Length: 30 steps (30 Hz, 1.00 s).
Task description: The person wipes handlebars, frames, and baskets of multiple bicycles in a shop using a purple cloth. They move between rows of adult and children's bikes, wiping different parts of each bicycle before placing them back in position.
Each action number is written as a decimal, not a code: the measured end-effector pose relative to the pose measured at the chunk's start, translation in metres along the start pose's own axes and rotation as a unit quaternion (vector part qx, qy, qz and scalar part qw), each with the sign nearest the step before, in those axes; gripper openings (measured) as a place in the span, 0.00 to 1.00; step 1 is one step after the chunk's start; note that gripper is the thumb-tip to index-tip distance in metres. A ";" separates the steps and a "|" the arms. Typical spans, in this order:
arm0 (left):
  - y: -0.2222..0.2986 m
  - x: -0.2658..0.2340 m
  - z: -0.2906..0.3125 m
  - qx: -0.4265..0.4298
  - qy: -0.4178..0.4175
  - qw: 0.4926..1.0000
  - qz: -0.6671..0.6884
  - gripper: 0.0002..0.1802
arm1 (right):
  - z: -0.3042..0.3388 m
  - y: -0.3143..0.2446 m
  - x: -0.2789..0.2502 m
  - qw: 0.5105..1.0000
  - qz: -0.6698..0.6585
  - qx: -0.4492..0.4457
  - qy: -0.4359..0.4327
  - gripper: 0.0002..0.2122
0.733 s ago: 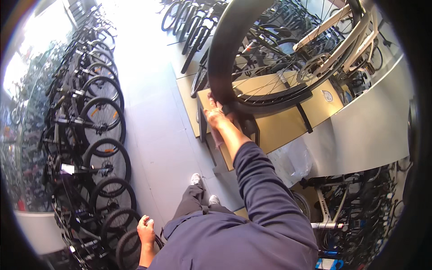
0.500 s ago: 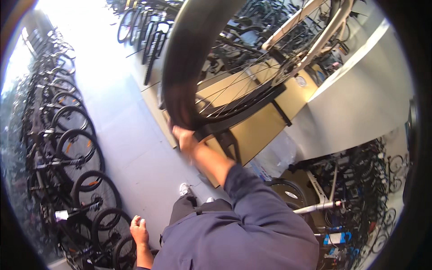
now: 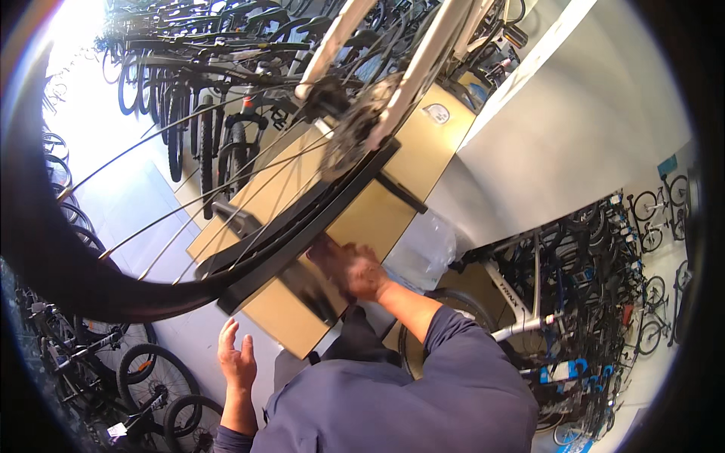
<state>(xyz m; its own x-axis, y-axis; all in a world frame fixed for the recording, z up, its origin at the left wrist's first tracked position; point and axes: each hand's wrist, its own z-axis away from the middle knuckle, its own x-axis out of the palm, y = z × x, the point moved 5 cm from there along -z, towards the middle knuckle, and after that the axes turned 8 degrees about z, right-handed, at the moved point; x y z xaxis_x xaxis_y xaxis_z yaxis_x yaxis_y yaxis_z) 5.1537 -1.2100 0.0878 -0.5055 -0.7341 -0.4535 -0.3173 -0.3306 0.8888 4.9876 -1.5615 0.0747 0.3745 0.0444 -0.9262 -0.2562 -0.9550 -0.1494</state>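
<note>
A large bicycle wheel with a black tyre and thin spokes rises close in front of me. Its lower part lies along a black grooved rail, part of a stand on a tan box-like base. My right hand is beside the rail, over the base; motion blurs its fingers, and I cannot tell whether they grip anything. Below the tyre, my left hand is raised with fingers stretched and thumb apart, holding nothing. A pale bicycle frame meets the wheel at its sprockets.
Rows of parked bicycles stand at the far side, with more along the left. A pale curved wall rises on the right. Near my right elbow are a silver bicycle frame and crumpled clear plastic.
My view has shifted, and the wheel now spreads lower and further left. My right hand has moved from the tyre's near end along the rail to the right. The left hand has risen slightly.
</note>
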 end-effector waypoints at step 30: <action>0.071 0.168 -0.005 0.052 0.127 0.962 -0.234 0.37 | -0.214 0.402 0.006 0.963 0.083 0.221 -0.133 0.26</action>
<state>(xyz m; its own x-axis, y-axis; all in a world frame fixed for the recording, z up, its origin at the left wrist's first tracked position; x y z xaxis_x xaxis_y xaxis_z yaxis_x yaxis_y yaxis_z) 5.0502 -1.3593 0.0750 -0.0794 -0.6442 -0.7607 -0.5482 -0.6092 0.5731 5.0774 -2.0078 0.0833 0.0697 0.0319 -0.9971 -0.6682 -0.7406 -0.0704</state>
